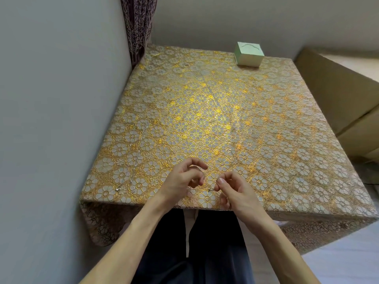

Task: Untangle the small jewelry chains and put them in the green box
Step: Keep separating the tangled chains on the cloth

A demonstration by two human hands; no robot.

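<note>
Grey walls (51,99), floral-clothed table (205,111)

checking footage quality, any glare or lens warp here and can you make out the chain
Head view: wide-angle warp bows the wall and the edges of the tablecloth; warm glare sheens its centre; the chain between the left hand and right hand is thin, barely resolved against the pattern.

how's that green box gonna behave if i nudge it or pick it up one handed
The green box looks like thin cardboard, so it is probably light and easily dented by a tight grip. Flat-sided and squat, it should slide rather than roll or tip. The textured floral tablecloth under it may drag on it a little when pushed.
</note>
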